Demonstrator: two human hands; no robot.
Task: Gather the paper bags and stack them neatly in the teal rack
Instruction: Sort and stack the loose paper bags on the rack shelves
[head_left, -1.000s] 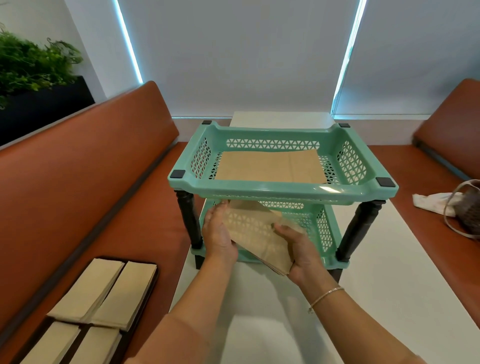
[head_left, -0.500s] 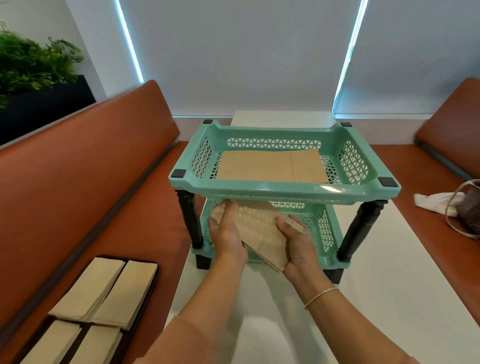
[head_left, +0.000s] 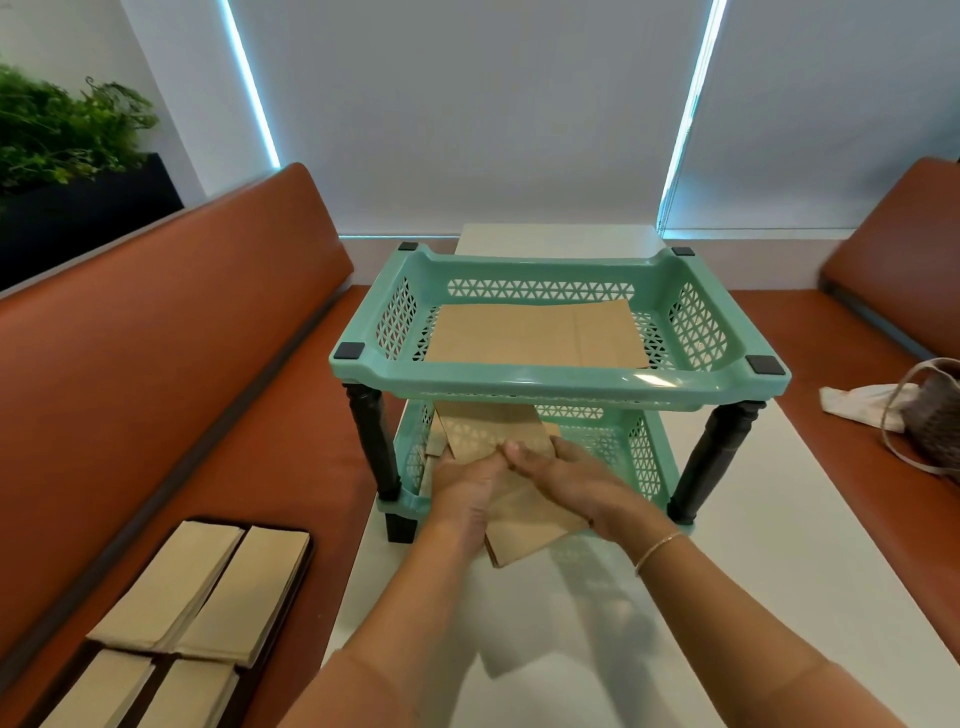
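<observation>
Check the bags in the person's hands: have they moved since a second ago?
Yes. The paper bags went further into the teal rack, under its top shelf, onto the lower shelf; the near end overhangs the front rim.
</observation>
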